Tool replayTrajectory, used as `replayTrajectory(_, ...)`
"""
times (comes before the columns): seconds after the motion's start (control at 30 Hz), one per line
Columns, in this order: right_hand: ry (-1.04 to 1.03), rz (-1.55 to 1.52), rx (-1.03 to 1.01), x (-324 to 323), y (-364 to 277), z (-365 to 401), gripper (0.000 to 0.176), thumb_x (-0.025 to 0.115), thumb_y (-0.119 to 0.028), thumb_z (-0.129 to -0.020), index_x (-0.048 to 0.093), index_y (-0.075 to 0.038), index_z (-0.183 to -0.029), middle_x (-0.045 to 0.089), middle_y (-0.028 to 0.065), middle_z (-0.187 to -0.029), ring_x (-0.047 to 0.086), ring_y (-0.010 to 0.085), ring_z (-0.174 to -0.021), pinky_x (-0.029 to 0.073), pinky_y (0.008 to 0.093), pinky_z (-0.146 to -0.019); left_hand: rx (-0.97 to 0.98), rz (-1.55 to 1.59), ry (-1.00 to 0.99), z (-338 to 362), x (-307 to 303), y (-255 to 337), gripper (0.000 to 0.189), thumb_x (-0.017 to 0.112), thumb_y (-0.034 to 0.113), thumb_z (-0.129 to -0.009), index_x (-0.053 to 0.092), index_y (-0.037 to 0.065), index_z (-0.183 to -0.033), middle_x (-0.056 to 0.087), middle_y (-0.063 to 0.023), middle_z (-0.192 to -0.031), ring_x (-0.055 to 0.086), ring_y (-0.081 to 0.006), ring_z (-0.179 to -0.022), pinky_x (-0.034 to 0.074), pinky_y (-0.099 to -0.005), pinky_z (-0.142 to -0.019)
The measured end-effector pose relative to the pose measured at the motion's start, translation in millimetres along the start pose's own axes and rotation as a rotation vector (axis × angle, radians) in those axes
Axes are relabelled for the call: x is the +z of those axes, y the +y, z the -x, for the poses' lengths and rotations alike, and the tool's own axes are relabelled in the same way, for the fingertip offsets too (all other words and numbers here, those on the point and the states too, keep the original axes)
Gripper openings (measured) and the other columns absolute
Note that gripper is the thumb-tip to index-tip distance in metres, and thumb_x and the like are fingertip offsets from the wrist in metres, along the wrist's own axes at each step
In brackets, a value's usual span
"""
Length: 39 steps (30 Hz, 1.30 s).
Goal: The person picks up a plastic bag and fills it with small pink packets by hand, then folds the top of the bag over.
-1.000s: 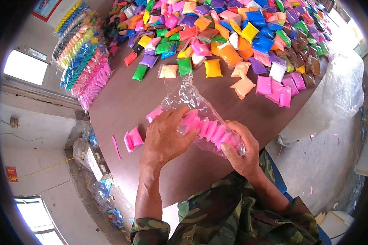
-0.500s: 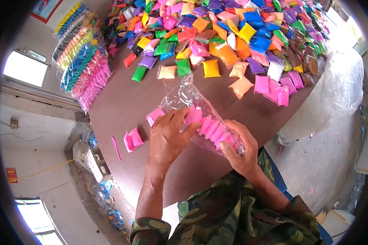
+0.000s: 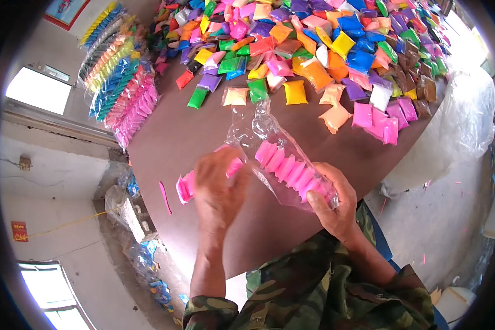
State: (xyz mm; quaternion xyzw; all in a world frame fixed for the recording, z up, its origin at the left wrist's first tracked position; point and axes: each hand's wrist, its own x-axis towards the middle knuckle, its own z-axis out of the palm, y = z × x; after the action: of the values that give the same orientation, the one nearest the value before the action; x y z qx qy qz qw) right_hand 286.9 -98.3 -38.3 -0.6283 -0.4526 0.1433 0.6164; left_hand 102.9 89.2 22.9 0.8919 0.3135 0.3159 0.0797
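Observation:
My right hand (image 3: 336,202) grips the lower end of a clear plastic bag (image 3: 275,184), thumb in front and fingers behind. Inside the bag, a row of pink packets (image 3: 287,169) stands side by side, and the bag's loose end stretches away over the table. My left hand (image 3: 220,179) is smeared by motion to the left of the bag; I cannot tell whether it grips the pink packet (image 3: 234,167) that shows at its thumb side. Another pink packet (image 3: 185,187) lies on the table, partly behind this hand. A thin pink strip (image 3: 165,197) lies farther left.
A large heap of small coloured packets (image 3: 313,49) covers the far part of the brown table (image 3: 176,129). Filled bags in colour rows (image 3: 118,77) stand at the left edge. Clear plastic sheeting (image 3: 451,126) hangs at the right. Litter (image 3: 148,250) lies on the floor at left.
My left hand has left the bag and moved left toward the loose pink packets. The bag's near side now shows more of its row. My right hand keeps its hold.

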Motion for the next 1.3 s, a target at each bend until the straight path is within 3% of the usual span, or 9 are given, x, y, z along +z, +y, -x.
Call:
replayTrajectory(0.17, -0.008, -0.005, -0.005, 0, 0, 0, 0.05, 0.083, -0.012, -0.091, 0.065, 0.004, -0.135, 0.07, 0.0241, -0.132, 0.071, 0.0357, -0.118, 0.055, 0.0426, -0.104, -0.488, -0.095, -0.214, -7, -19, -48, 0.053, 0.082, 0.048, -0.094, 0.076, 0.003, -0.12, 0.077, -0.0158, -0.116, 0.073, -0.0333, -0.093, 0.058, -0.0454, -0.081)
replayTrajectory(0.2, -0.008, -0.012, -0.006, 0, 1, -1, 0.05, 0.083, -0.012, -0.091, 0.065, 0.005, -0.135, 0.07, 0.0243, -0.132, 0.071, 0.0358, -0.118, 0.055, 0.0427, -0.104, -0.49, -0.141, -0.26, -6, -15, -53, 0.056, 0.08, 0.053, -0.094, 0.076, 0.004, -0.118, 0.077, -0.0138, -0.116, 0.073, -0.0311, -0.093, 0.058, -0.0443, -0.081)
replayTrajectory(0.4, -0.015, -0.023, 0.003, -1, 1, 0, 0.051, 0.083, -0.013, -0.092, 0.065, 0.005, -0.135, 0.07, 0.0246, -0.132, 0.071, 0.0361, -0.119, 0.055, 0.0431, -0.104, -0.559, 0.047, -0.32, -1, -7, -62, 0.045, 0.087, 0.039, -0.089, 0.075, 0.001, -0.109, 0.078, -0.0129, -0.101, 0.074, -0.0269, -0.087, 0.058, -0.0423, -0.078)
replayTrajectory(0.53, -0.014, -0.025, -0.011, -1, 2, 0, 0.051, 0.083, -0.015, -0.092, 0.065, 0.005, -0.135, 0.07, 0.0246, -0.132, 0.071, 0.0361, -0.119, 0.055, 0.0433, -0.104, -0.61, 0.339, -0.337, 3, -20, -87, 0.034, 0.087, 0.021, -0.089, 0.073, 0.001, -0.113, 0.076, -0.0107, -0.092, 0.072, -0.0163, -0.082, 0.056, -0.0338, -0.068)
replayTrajectory(0.7, -0.01, -0.014, -0.012, -1, 2, 0, 0.051, 0.083, -0.016, -0.093, 0.065, 0.005, -0.135, 0.07, 0.0246, -0.132, 0.071, 0.0364, -0.118, 0.055, 0.0435, -0.104, -0.639, 0.688, -0.364, 3, -38, -93, 0.039, 0.085, 0.01, -0.091, 0.069, 0.001, -0.126, 0.073, -0.0086, -0.093, 0.067, -0.0074, -0.078, 0.052, -0.026, -0.062)
replayTrajectory(0.83, -0.013, -0.004, -0.022, -1, 3, -1, 0.051, 0.084, -0.015, -0.092, 0.065, 0.005, -0.135, 0.07, 0.0245, -0.132, 0.071, 0.0361, -0.118, 0.055, 0.0433, -0.104, -0.738, 0.476, -0.554, -3, -38, -91, 0.048, 0.085, 0.011, -0.09, 0.067, 0.0, -0.133, 0.073, -0.0074, -0.099, 0.066, -0.0093, -0.077, 0.054, -0.0277, -0.065)
replayTrajectory(1.1, 0.001, -0.037, -0.017, 0, 2, 0, 0.05, 0.084, -0.012, -0.091, 0.065, 0.005, -0.133, 0.071, 0.0245, -0.13, 0.072, 0.0346, -0.117, 0.056, 0.0421, -0.102, -0.374, 0.261, -0.528, 5, -38, -87, 0.045, 0.088, 0.015, -0.084, 0.072, -0.002, -0.123, 0.073, -0.0079, -0.102, 0.068, -0.0129, -0.084, 0.057, -0.0316, -0.072)
replayTrajectory(1.2, -0.003, -0.04, -0.02, 0, 2, -1, 0.05, 0.084, -0.011, -0.09, 0.065, 0.005, -0.133, 0.071, 0.0244, -0.13, 0.072, 0.0346, -0.116, 0.056, 0.0422, -0.102, -0.375, 0.223, -0.56, 6, -48, -78, 0.041, 0.089, 0.016, -0.084, 0.073, -0.001, -0.117, 0.074, -0.0075, -0.102, 0.068, -0.0133, -0.084, 0.058, -0.0309, -0.073)
replayTrajectory(1.3, -0.002, -0.016, -0.027, 0, 2, 0, 0.051, 0.085, -0.01, -0.089, 0.065, 0.004, -0.133, 0.071, 0.0243, -0.13, 0.072, 0.0348, -0.116, 0.056, 0.0424, -0.102, -0.6, 0.432, -0.417, -7, -58, -56, 0.038, 0.091, 0.017, -0.085, 0.074, 0.0, -0.114, 0.075, -0.0072, -0.101, 0.069, -0.0132, -0.083, 0.058, -0.0302, -0.073)
